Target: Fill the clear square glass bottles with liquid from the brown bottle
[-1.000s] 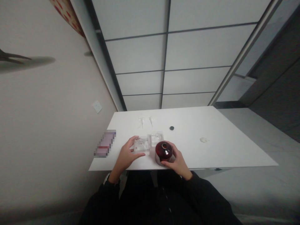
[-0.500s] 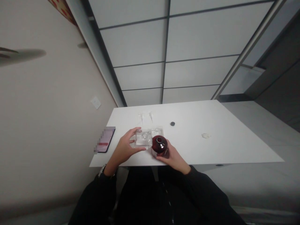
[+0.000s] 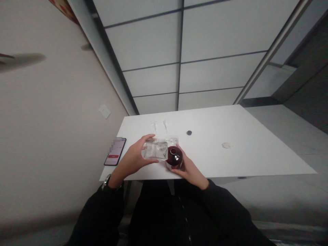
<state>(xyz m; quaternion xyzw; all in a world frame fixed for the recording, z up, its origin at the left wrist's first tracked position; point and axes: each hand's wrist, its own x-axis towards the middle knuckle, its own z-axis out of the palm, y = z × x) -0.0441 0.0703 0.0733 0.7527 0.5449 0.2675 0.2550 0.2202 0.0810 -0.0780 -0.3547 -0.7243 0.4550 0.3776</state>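
My left hand [image 3: 135, 154] grips a small clear plastic tray [image 3: 155, 150] by its left end, thumb on the near edge and a finger on the far one. The tray is held tilted over the table. My right hand [image 3: 190, 169] is wrapped round the right side of a glossy dark red, rounded bottle [image 3: 175, 157] with a round opening on top. Clear plastic shows below the bottle, and its exact shape is hard to make out. Behind the bottle lies another clear plastic piece [image 3: 172, 140], partly hidden. The tray's right end is beside the bottle.
On the white table [image 3: 210, 155] lie a small dark round cap [image 3: 189, 133], a pale crumpled bit [image 3: 227, 145] and two thin clear pieces [image 3: 165, 125] near the far edge. A phone [image 3: 115, 152] is at the left edge, beside the wall.
The clear tray has tilted in my left hand, which has shifted slightly left. My right hand still holds the red bottle in nearly the same place. The camera view has moved a little.
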